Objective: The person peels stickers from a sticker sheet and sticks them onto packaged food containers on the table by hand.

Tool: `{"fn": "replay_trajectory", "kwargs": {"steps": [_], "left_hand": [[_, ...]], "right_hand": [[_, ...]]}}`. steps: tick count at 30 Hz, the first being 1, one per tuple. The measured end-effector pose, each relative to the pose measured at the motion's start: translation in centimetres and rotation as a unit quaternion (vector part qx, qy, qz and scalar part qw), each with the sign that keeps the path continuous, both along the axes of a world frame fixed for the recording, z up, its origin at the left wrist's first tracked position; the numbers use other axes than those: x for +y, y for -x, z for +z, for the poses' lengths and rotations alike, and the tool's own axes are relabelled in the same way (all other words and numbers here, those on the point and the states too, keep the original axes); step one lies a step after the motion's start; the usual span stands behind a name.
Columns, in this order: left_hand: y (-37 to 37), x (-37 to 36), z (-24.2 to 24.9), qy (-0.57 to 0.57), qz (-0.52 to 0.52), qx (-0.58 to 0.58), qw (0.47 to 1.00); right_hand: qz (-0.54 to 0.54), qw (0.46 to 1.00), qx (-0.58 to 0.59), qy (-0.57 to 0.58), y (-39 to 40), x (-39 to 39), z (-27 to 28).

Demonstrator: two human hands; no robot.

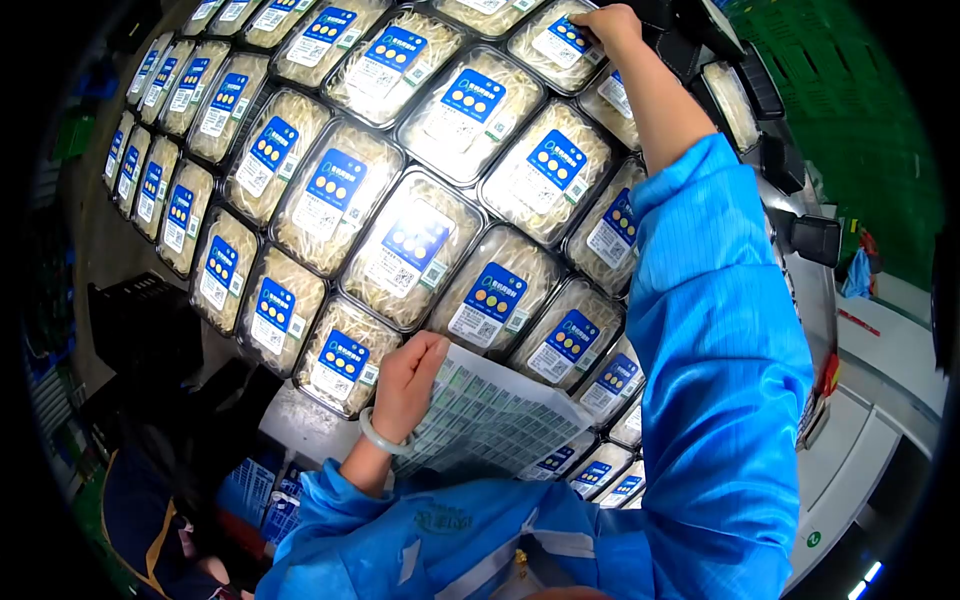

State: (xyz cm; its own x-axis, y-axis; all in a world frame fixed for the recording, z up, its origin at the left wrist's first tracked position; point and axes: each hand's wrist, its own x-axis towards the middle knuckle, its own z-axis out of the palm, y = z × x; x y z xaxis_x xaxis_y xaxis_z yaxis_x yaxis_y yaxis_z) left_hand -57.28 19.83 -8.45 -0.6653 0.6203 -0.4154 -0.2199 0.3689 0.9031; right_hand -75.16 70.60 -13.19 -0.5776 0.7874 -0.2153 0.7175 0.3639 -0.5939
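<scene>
My left hand (408, 385), with a pale bangle at its wrist, is closed on the upper left corner of a sheet of small green-and-white stickers (495, 410). The sheet slants over the nearest packs. My right hand (612, 25) reaches to the far end, its bent fingertips pressed at the blue-and-white label of a bean sprout pack (548, 60). Whatever lies under those fingertips is hidden. Between my hands are rows of similar bean sprout packs (425, 235) in clear-topped black trays. Many carry a small green square sticker (433, 272) beside the label.
Black empty trays (815, 238) stand along the right side. A white surface (890, 350) lies beyond them. Dark crates (145, 320) are at the left, and part of another person (140, 520) shows at the lower left. A green crate (840, 80) fills the upper right.
</scene>
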Motion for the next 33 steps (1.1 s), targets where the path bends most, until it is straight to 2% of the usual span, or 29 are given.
{"fn": "replay_trajectory", "kwargs": {"steps": [2,3,4,6,8,10,11,12,13,14,16,18,21,25,27,28,31,33], "left_hand": [[0.0,-0.1,0.2,0.008,-0.001,0.008,1.0],[0.0,-0.2,0.4,0.013,-0.001,0.01,1.0],[0.2,-0.4,0.6,0.017,0.002,0.022,1.0],[0.5,-0.8,1.1,0.024,0.005,0.043,0.999],[0.9,-1.3,1.0,0.017,0.029,0.035,0.999],[1.5,-1.4,1.5,-0.004,0.075,0.017,0.997],[1.7,-1.9,0.9,-0.008,0.091,-0.001,0.996],[2.0,-2.2,0.3,-0.015,0.106,-0.015,0.994],[2.1,-2.0,0.5,-0.029,0.141,-0.033,0.989],[2.3,-2.2,0.4,-0.054,0.152,-0.062,0.985],[2.6,-2.8,-0.4,-0.082,0.155,-0.049,0.983],[2.4,-2.5,0.2,-0.097,0.167,-0.053,0.98],[1.9,-2.9,-0.4,-0.106,0.19,-0.083,0.973],[1.4,-3.2,-0.4,-0.109,0.193,-0.083,0.972],[1.2,-3.2,0.0,-0.093,0.181,-0.058,0.977],[1.1,-3.2,0.4,-0.087,0.182,-0.051,0.978],[1.0,-3.3,1.6,-0.09,0.155,-0.037,0.983],[0.4,-3.6,2.6,-0.101,0.154,-0.002,0.983]], "right_hand": [[0.029,0.993,-0.04,-0.11,-1.3,-0.9,1.3],[-0.034,0.995,-0.052,-0.078,-2.0,-1.9,3.1],[-0.034,0.999,-0.011,0.001,-3.0,-0.5,2.4],[0.018,0.989,0.123,-0.085,-5.0,0.3,0.0],[0.189,0.95,0.23,0.095,-10.1,-1.1,-1.2],[0.195,0.963,0.129,0.133,-17.3,-11.7,5.4],[0.234,0.954,0.046,0.181,-21.4,-13.5,5.3],[0.226,0.962,-0.003,0.151,-25.4,-16.6,5.9],[0.175,0.972,0.02,0.157,-29.9,-20.1,6.2],[0.152,0.971,0.003,0.184,-33.6,-22.2,6.4],[0.089,0.973,-0.048,0.209,-39.5,-26.1,6.7],[-0.03,0.927,0.103,0.359,-44.4,-30.4,4.0],[-0.096,0.899,0.221,0.367,-44.2,-36.0,4.2],[-0.167,0.859,0.349,0.335,-42.3,-37.4,5.9],[-0.124,0.865,0.392,0.289,-42.4,-37.5,7.1],[-0.092,0.872,0.404,0.259,-42.6,-37.8,7.4],[0.037,0.938,0.295,0.178,-44.2,-37.7,9.0],[-0.028,0.927,0.292,0.234,-44.9,-38.2,11.1]]}}
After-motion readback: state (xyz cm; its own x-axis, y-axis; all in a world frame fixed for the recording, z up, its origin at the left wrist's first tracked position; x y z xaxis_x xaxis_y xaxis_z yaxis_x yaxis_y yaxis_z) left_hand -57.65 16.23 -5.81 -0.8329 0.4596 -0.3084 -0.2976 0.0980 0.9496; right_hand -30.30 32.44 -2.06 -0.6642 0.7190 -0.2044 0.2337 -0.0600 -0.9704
